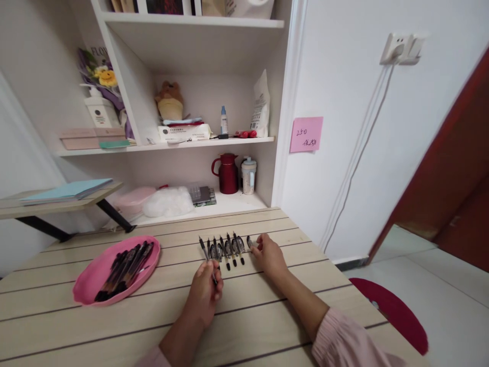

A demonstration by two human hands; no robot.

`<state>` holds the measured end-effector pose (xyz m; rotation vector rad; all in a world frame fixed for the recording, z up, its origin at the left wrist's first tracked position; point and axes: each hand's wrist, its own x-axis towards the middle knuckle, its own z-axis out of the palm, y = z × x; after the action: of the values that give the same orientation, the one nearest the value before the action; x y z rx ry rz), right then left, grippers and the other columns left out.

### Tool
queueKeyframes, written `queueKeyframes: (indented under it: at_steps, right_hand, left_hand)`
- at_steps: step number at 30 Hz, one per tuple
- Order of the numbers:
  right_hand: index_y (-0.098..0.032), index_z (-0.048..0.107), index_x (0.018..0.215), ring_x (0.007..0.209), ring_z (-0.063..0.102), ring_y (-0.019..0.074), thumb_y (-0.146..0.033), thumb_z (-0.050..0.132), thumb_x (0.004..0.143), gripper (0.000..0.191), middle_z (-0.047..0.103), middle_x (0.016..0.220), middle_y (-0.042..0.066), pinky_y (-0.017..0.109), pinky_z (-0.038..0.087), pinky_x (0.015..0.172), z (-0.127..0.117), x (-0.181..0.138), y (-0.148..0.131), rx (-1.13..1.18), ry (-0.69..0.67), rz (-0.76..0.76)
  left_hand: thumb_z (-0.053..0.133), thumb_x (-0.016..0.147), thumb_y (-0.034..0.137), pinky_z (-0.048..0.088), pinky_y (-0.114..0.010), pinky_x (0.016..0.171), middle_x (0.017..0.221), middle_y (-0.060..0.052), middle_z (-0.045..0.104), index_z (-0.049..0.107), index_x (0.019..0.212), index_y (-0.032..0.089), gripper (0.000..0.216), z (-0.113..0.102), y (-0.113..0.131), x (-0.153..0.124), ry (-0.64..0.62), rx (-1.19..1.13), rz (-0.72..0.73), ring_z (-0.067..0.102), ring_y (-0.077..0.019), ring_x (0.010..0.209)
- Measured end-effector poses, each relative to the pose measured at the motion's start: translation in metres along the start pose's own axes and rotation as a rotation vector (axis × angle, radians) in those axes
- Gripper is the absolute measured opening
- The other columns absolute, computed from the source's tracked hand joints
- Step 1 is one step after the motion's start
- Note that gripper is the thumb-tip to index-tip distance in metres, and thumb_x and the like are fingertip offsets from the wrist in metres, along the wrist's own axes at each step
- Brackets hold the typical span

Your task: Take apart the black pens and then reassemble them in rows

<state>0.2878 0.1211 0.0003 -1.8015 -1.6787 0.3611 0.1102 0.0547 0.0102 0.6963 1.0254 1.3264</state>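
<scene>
Several black pens lie side by side in a row on the wooden table, each with a clear cap beside it. My left hand is closed around one black pen at the left end of the row, its tip pointing away from me. My right hand rests at the right end of the row, fingers pinched on a small clear pen cap.
A pink oval tray at the left holds several more black pens. Behind the table, white shelves carry a red jug, a cup, bottles and bags. A red stool stands at the right. A pink sticky note hangs on the wall.
</scene>
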Motion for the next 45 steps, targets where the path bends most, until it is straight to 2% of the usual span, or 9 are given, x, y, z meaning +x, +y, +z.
queueKeyframes:
  at_steps: [3, 9, 15, 18, 21, 23, 27, 34, 45]
  right_hand:
    - [-0.019, 0.047, 0.089, 0.07, 0.056, 0.0163, -0.028, 0.057, 0.073, 0.02, 0.061, 0.078, 0.003, 0.024, 0.029, 0.057, 0.008, 0.005, 0.002, -0.065, -0.036, -0.007]
    - [-0.018, 0.046, 0.093, 0.078, 0.057, 0.0182, -0.018, 0.053, 0.074, 0.02, 0.061, 0.087, 0.006, 0.026, 0.03, 0.061, 0.02, 0.003, -0.003, -0.195, -0.038, -0.017]
    - [-0.015, 0.052, 0.094, 0.081, 0.058, 0.019, -0.006, 0.047, 0.072, 0.024, 0.063, 0.086, 0.009, 0.027, 0.034, 0.065, 0.005, 0.0, 0.006, -0.172, -0.05, -0.027]
    - [-0.016, 0.058, 0.089, 0.075, 0.057, 0.0173, -0.013, 0.048, 0.074, 0.018, 0.064, 0.081, 0.008, 0.026, 0.037, 0.061, -0.009, 0.0, 0.007, 0.133, -0.028, -0.028]
    - [-0.016, 0.061, 0.08, 0.054, 0.051, 0.0119, -0.027, 0.053, 0.073, 0.016, 0.06, 0.063, 0.001, 0.023, 0.034, 0.048, -0.02, -0.001, -0.001, 0.689, -0.086, 0.044]
    - [-0.016, 0.061, 0.079, 0.046, 0.044, 0.0076, -0.033, 0.061, 0.067, 0.022, 0.058, 0.061, -0.001, 0.02, 0.029, 0.042, -0.024, -0.005, -0.01, 1.008, -0.139, 0.115]
    - [-0.015, 0.061, 0.078, 0.044, 0.037, 0.0029, -0.035, 0.07, 0.058, 0.03, 0.057, 0.064, -0.002, 0.017, 0.022, 0.039, -0.026, -0.013, -0.022, 1.266, -0.228, 0.159]
    - [-0.015, 0.061, 0.077, 0.043, 0.038, 0.0034, -0.037, 0.07, 0.059, 0.029, 0.053, 0.057, -0.005, 0.017, 0.02, 0.039, -0.027, -0.014, -0.023, 1.246, -0.215, 0.126]
    - [-0.015, 0.059, 0.071, 0.039, 0.037, 0.0035, -0.039, 0.071, 0.057, 0.03, 0.05, 0.051, -0.006, 0.018, 0.019, 0.037, -0.019, -0.018, -0.023, 1.133, -0.306, 0.13]
  left_hand:
    - [0.054, 0.074, 0.038, 0.015, -0.012, 0.031, 0.054, 0.008, 0.045, 0.048, 0.078, 0.018, 0.021, 0.001, -0.003, 0.001, -0.008, 0.048, -0.01, 0.033, -0.0021, 0.033]
    - [0.054, 0.072, 0.04, 0.014, -0.012, 0.032, 0.053, 0.008, 0.044, 0.049, 0.077, 0.018, 0.023, 0.0, -0.003, -0.001, -0.027, 0.14, -0.011, 0.031, -0.0019, 0.033]
    - [0.046, 0.075, 0.043, 0.013, -0.015, 0.033, 0.05, 0.009, 0.043, 0.049, 0.077, 0.019, 0.024, 0.003, -0.006, -0.003, -0.047, 0.371, 0.028, 0.028, -0.0037, 0.033]
    - [0.044, 0.075, 0.042, 0.014, -0.017, 0.035, 0.045, 0.009, 0.039, 0.049, 0.074, 0.019, 0.023, 0.004, -0.01, -0.002, -0.14, 0.494, 0.038, 0.024, -0.0051, 0.034]
    - [0.044, 0.076, 0.039, 0.017, -0.018, 0.038, 0.041, 0.009, 0.037, 0.05, 0.071, 0.019, 0.021, 0.005, -0.013, -0.002, -0.237, 0.623, 0.065, 0.026, -0.0067, 0.036]
    - [0.043, 0.076, 0.037, 0.02, -0.019, 0.04, 0.042, 0.008, 0.036, 0.051, 0.07, 0.019, 0.021, 0.005, -0.014, -0.004, -0.269, 0.687, 0.107, 0.027, -0.0076, 0.038]
    - [0.04, 0.078, 0.035, 0.022, -0.02, 0.042, 0.043, 0.008, 0.036, 0.05, 0.071, 0.019, 0.021, 0.005, -0.013, -0.006, -0.289, 0.75, 0.157, 0.028, -0.0087, 0.041]
    - [0.038, 0.08, 0.035, 0.021, -0.02, 0.043, 0.044, 0.008, 0.035, 0.05, 0.071, 0.02, 0.022, 0.005, -0.012, -0.008, -0.306, 0.804, 0.141, 0.027, -0.0092, 0.042]
    - [0.036, 0.081, 0.036, 0.021, -0.02, 0.043, 0.044, 0.009, 0.033, 0.048, 0.073, 0.018, 0.023, 0.003, -0.016, -0.005, -0.328, 0.825, 0.19, 0.027, -0.0091, 0.042]
